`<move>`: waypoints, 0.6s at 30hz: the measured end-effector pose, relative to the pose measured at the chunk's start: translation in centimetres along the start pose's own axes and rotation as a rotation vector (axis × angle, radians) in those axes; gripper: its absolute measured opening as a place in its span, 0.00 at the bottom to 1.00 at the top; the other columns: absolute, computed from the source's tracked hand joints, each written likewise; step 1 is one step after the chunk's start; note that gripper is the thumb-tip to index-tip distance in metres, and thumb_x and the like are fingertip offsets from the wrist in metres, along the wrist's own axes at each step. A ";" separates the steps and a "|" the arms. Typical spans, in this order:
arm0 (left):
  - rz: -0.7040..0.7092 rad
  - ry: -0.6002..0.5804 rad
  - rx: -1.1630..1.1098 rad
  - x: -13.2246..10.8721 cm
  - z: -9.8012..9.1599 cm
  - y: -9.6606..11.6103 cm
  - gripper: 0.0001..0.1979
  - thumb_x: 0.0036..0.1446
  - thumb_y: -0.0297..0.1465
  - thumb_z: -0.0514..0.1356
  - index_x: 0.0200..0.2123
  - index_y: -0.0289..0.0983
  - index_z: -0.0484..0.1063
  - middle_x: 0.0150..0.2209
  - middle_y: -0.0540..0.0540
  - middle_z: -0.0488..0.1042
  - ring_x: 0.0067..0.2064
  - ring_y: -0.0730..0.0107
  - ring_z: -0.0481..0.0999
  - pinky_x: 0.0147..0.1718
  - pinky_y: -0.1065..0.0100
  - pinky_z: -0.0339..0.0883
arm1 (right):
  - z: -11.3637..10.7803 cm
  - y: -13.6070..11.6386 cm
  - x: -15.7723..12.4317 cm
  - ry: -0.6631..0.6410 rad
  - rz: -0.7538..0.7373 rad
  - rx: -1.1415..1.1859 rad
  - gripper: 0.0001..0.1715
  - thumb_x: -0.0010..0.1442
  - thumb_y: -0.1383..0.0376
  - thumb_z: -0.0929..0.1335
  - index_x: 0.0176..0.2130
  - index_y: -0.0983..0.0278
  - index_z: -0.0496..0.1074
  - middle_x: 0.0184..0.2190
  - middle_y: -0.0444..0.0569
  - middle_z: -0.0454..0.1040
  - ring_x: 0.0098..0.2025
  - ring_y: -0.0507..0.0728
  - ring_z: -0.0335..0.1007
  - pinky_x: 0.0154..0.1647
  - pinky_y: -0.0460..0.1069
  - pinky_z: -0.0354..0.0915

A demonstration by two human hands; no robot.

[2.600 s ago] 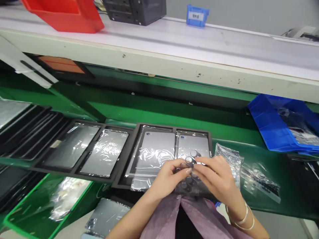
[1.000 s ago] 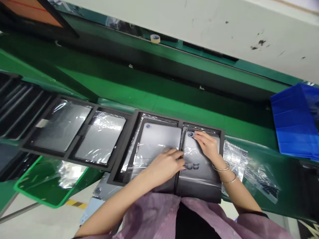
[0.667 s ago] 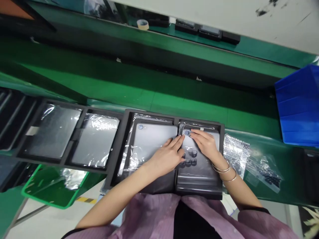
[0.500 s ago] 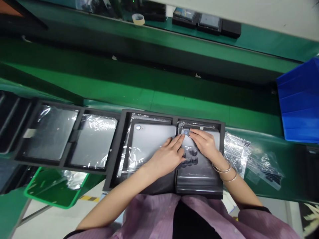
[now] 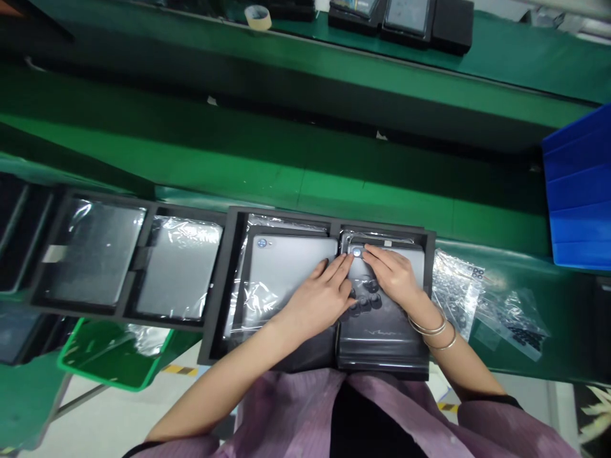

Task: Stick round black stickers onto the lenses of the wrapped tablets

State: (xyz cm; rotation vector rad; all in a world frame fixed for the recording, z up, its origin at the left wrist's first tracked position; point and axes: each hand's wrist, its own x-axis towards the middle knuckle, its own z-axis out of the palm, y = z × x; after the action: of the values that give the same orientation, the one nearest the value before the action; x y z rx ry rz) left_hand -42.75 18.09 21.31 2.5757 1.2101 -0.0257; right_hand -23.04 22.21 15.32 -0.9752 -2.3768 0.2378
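Nearest, the right tablet (image 5: pixel 386 321) is lying back up over the right compartment of a dark tray (image 5: pixel 429 257), with a cluster of dark round pieces (image 5: pixel 366 302) sitting on its back. By its look it should be handling as stiff, fairly light, slick and easily scratched, so its long side edges are offering the safest hold. Farther up, the left hand (image 5: pixel 321 289) is leaning across from the left tablet (image 5: pixel 274 270), index and middle fingers stretching side by side, thumb spreading away; the right hand (image 5: pixel 394 275) is bunching its fingers just right of the round camera lens (image 5: pixel 357 252), though whether they are pinching anything is too small to tell. Beyond, a tape roll (image 5: pixel 258 18) is sitting on the far shelf (image 5: pixel 296 48).
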 end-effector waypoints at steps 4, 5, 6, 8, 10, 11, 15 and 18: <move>0.018 -0.024 0.017 0.1 0.3 -0.2 0.15 0.60 0.34 0.55 0.40 0.25 0.72 0.61 0.25 0.56 0.62 0.47 0.59 0.55 0.49 0.59 | 0.0 0.0 -0.1 -0.047 -0.024 -0.049 0.15 0.62 0.74 0.62 0.44 0.68 0.74 0.47 0.58 0.75 0.40 0.58 0.74 0.41 0.54 0.71; 0.017 -0.023 0.026 0.1 0.4 -0.2 0.16 0.60 0.34 0.55 0.41 0.25 0.71 0.61 0.25 0.56 0.62 0.47 0.59 0.56 0.49 0.58 | 0.0 0.0 -0.1 -0.057 -0.024 -0.056 0.15 0.63 0.74 0.61 0.45 0.68 0.74 0.47 0.58 0.75 0.39 0.57 0.74 0.40 0.54 0.71; 0.015 -0.021 0.034 0.2 0.4 -0.2 0.16 0.61 0.34 0.55 0.41 0.24 0.71 0.61 0.25 0.56 0.62 0.47 0.58 0.56 0.49 0.58 | 0.0 0.0 -0.2 -0.064 -0.022 -0.058 0.16 0.63 0.74 0.61 0.45 0.67 0.74 0.47 0.58 0.75 0.39 0.57 0.74 0.40 0.54 0.71; 0.011 -0.017 0.041 0.3 0.5 -0.1 0.16 0.61 0.33 0.54 0.42 0.24 0.71 0.61 0.25 0.56 0.63 0.46 0.57 0.57 0.49 0.57 | 0.0 0.0 -0.2 -0.079 -0.014 -0.043 0.18 0.63 0.74 0.60 0.46 0.67 0.74 0.48 0.58 0.74 0.38 0.57 0.74 0.39 0.54 0.71; 0.011 -0.020 0.037 0.3 0.5 0.0 0.16 0.61 0.33 0.54 0.42 0.24 0.71 0.61 0.25 0.57 0.63 0.46 0.57 0.57 0.49 0.56 | 0.1 0.0 -0.2 -0.090 -0.014 -0.031 0.19 0.63 0.74 0.59 0.48 0.66 0.73 0.49 0.58 0.74 0.38 0.57 0.74 0.39 0.54 0.71; 0.012 -0.025 0.035 0.3 0.5 0.0 0.16 0.61 0.33 0.54 0.43 0.24 0.71 0.61 0.25 0.56 0.63 0.46 0.57 0.57 0.49 0.56 | 0.0 0.0 -0.2 -0.093 -0.018 -0.033 0.19 0.63 0.74 0.59 0.48 0.67 0.73 0.49 0.58 0.74 0.37 0.57 0.74 0.38 0.54 0.71; 0.013 -0.029 0.029 0.3 0.5 0.0 0.17 0.61 0.33 0.54 0.43 0.23 0.71 0.61 0.24 0.56 0.63 0.45 0.56 0.58 0.50 0.56 | 0.0 0.0 -0.3 -0.090 -0.032 -0.036 0.19 0.63 0.74 0.59 0.48 0.68 0.73 0.49 0.60 0.73 0.37 0.58 0.74 0.37 0.55 0.71; 0.008 -0.018 0.015 0.3 0.5 0.0 0.17 0.61 0.33 0.54 0.43 0.23 0.71 0.61 0.24 0.56 0.63 0.45 0.56 0.58 0.50 0.55 | 0.1 0.1 -0.4 -0.105 -0.004 -0.005 0.20 0.63 0.74 0.59 0.49 0.66 0.72 0.49 0.59 0.73 0.38 0.58 0.74 0.40 0.55 0.71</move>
State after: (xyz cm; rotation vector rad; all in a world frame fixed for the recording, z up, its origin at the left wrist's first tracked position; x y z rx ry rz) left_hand -42.52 18.19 20.79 2.5877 1.1973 -0.0565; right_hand -22.85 22.00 15.06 -0.9818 -2.4754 0.2877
